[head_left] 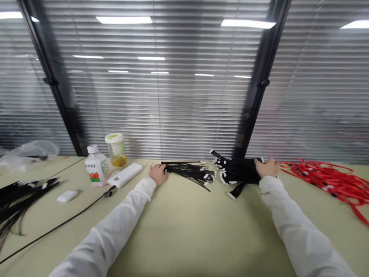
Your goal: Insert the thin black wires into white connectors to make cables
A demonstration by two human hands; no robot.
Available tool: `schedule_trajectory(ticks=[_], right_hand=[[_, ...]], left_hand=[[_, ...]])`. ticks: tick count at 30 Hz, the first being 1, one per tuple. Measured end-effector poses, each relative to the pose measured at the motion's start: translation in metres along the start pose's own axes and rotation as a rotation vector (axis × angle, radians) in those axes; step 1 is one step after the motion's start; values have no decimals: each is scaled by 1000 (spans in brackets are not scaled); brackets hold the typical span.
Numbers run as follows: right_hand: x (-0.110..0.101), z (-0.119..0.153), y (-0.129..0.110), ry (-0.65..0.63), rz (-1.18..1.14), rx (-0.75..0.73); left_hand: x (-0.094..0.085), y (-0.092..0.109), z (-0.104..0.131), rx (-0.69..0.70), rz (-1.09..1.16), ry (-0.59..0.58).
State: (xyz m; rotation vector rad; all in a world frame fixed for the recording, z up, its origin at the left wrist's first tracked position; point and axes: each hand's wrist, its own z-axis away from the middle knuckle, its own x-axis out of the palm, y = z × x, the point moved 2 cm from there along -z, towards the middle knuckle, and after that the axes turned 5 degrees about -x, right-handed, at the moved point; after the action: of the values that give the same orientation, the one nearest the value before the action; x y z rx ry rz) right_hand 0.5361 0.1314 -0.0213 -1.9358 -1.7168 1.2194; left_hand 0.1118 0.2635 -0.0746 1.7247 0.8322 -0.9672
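My left hand point(158, 174) rests at the left end of a bundle of thin black cables point(187, 171), its fingers closed round that end. The bundle's white-tipped ends fan out to the right. At the right, my right hand point(267, 168) grips the right end of a thicker pile of flat black cables point(245, 170), whose white connectors point left toward the thin bundle. One flat black cable point(236, 191) sticks out at the pile's front edge. Both piles lie flat near the back of the table.
A heap of red cables point(331, 179) lies at the right. On the left are a white power bank point(126, 175), a bottle point(97, 169), a jar point(116, 151), a small white case point(67, 196), more black cables point(23, 198) and a plastic bag point(29, 152). Window blinds point(184, 96) stand behind.
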Motion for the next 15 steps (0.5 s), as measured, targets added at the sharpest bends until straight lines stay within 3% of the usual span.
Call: schedule_trajectory(ticks=[5, 10, 15], right_hand=[[8, 28, 4, 45, 124, -81], [8, 67, 3, -8, 147, -322], [-7, 92, 1, 9, 74, -547]], left_hand=[[2, 1, 0, 3, -122, -7], [-4, 3, 5, -37, -164, 22], [-12, 12, 21, -9, -154, 24]])
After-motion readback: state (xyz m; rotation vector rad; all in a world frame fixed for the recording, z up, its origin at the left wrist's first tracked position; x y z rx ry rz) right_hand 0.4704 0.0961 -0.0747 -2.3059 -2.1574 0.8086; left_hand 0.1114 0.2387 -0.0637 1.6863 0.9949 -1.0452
